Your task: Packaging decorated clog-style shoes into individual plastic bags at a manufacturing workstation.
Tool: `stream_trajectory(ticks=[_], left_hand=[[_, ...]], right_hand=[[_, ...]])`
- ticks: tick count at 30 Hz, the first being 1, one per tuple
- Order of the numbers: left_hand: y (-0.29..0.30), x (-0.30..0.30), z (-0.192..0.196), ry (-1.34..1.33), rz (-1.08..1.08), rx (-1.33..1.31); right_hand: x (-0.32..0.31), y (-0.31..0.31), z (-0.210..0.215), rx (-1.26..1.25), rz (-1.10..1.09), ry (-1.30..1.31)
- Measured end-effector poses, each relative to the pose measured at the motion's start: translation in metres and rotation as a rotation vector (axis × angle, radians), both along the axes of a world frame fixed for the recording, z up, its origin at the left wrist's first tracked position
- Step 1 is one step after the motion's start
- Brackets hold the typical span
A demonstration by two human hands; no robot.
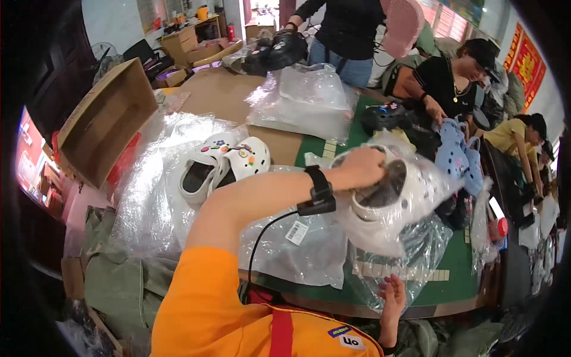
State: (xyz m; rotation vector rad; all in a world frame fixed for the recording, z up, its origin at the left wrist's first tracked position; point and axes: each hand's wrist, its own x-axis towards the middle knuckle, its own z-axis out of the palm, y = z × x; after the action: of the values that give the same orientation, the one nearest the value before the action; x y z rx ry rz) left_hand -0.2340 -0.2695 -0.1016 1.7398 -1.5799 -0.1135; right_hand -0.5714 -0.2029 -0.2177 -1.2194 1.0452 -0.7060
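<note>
My left hand (pixel 363 166) reaches across from the lower left, a black band with a cable on its wrist. It grips the rim of a white clog (pixel 395 202) that sits inside a clear plastic bag (pixel 416 244) held above the green table mat (pixel 458 268). My right hand (pixel 392 294) is low at the table's near edge, palm up, its fingers holding the bag's hanging lower end. An orange sleeve and shirt fill the bottom of the view.
A pair of white clogs with charms (pixel 226 163) lies on crumpled plastic sheets at the left. An open cardboard box (pixel 107 119) stands farther left. Blue clogs (pixel 455 157), black clogs (pixel 386 116) and a bagged pile (pixel 303 101) lie beyond. Other people work across the table.
</note>
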Motion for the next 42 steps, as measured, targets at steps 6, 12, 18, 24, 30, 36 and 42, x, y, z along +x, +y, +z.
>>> stream_trajectory(ticks=[6, 12, 18, 24, 30, 36, 42], left_hand=[[0.04, 0.137, 0.022, 0.253, 0.353, -0.108], [0.069, 0.292, -0.013, 0.294, 0.394, -0.386], [0.102, 0.385, -0.015, 0.153, 0.87, -0.072], [0.125, 0.433, -0.005, -0.241, 1.013, 0.156], [0.121, 0.512, -0.028, -0.406, 1.085, 0.09], [0.136, 0.58, -0.041, -0.915, 0.565, 0.572], [0.012, 0.313, -0.027, 0.131, 0.245, 0.423]], right_hand=[[0.016, 0.001, -0.006, -1.033, 0.247, 1.048], [0.024, 0.004, -0.031, -0.741, 0.288, 1.219], [0.02, 0.001, -0.042, -0.741, 0.252, 1.327], [0.022, -0.002, -0.031, -1.008, 0.238, 1.097], [0.023, 0.005, -0.031, -0.933, 0.228, 1.078], [0.022, -0.008, -0.042, -0.802, 0.223, 1.031], [0.027, -0.005, -0.022, -0.843, 0.159, 1.09]])
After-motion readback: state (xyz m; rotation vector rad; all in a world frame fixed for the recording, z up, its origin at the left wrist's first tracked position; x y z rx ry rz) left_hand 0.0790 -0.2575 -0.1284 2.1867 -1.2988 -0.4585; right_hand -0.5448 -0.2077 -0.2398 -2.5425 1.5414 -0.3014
